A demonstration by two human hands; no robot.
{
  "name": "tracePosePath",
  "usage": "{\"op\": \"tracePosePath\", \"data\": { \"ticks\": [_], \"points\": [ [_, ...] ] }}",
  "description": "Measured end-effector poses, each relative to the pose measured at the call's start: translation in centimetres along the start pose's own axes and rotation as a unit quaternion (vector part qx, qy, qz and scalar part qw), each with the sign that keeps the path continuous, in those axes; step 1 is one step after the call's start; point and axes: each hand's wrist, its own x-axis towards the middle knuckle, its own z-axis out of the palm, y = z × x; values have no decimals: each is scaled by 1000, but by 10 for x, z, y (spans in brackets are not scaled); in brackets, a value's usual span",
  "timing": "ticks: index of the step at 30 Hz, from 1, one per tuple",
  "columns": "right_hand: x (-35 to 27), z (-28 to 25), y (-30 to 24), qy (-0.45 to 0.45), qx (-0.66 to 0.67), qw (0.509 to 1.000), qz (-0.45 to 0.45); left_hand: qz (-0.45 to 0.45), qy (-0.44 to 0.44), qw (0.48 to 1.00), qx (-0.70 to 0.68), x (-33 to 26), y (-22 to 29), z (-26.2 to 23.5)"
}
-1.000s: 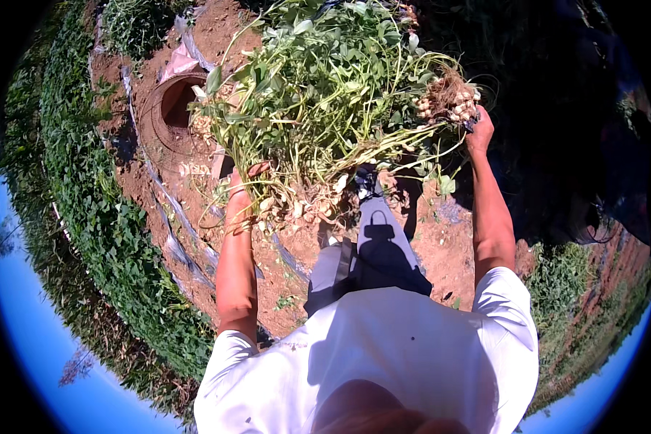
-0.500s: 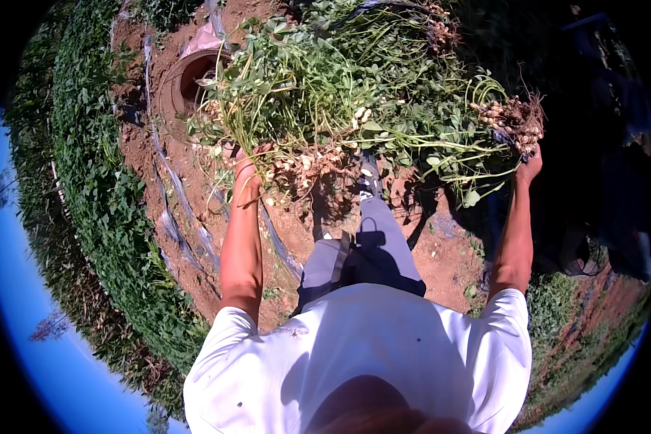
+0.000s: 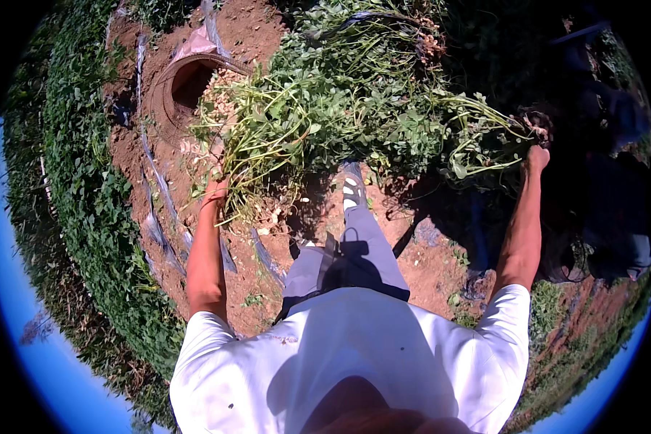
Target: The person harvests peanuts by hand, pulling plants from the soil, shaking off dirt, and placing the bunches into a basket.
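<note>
My left hand (image 3: 218,165) is closed around the stems of a bunch of peanut plants (image 3: 278,141), beside the woven round basket (image 3: 163,108). Leaves partly cover its fingers. Pale peanuts (image 3: 221,92) show at the basket's right side, next to that bunch. Out to the right, my right hand (image 3: 537,157) grips a second peanut plant (image 3: 477,137) by its root end, where dark roots and pods stick out above the fist. The green tops of both bunches reach inward over a heap of leafy plants (image 3: 369,108).
More pulled plants with pods (image 3: 430,43) lie at the far side. Strips of plastic film (image 3: 163,192) run along the reddish soil at left, before a dense green crop row (image 3: 98,195). A person (image 3: 622,116) is in deep shade at far right. Loose pods lie near my feet.
My left hand has moved left, closer to the basket, with its bunch. The right hand's root clump has swung slightly up into shade. The view has shifted a little.
</note>
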Motion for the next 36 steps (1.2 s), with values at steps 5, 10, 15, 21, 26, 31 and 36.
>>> {"op": "tracePosePath", "data": {
  "ticks": [5, 10, 15, 21, 26, 31, 36],
  "points": [
    [-58, 134, -107, -121, 88, 985, -84, -33, -7, 987, 156, -34, -14, -43],
    [-355, 222, -149, -615, 164, 754, 159, -107, -36, 987, -115, -142, 86, -77],
    [-608, 248, -152, -710, 247, 481, 451, -78, -59, 949, -300, -201, 68, -98],
    [-652, 231, -231, -782, 383, 421, 255, 46, -69, 975, 205, -227, -90, -110],
    [-688, 207, -290, -801, 349, 477, 93, 147, 29, 988, -32, -263, -151, -108],
    [-740, 169, -330, -780, 291, 539, -128, 205, 75, 924, 316, -315, -93, -134],
    [-799, 120, -346, -707, 232, 577, -338, 193, 215, 928, 235, -347, -129, -138]
  ]
}}
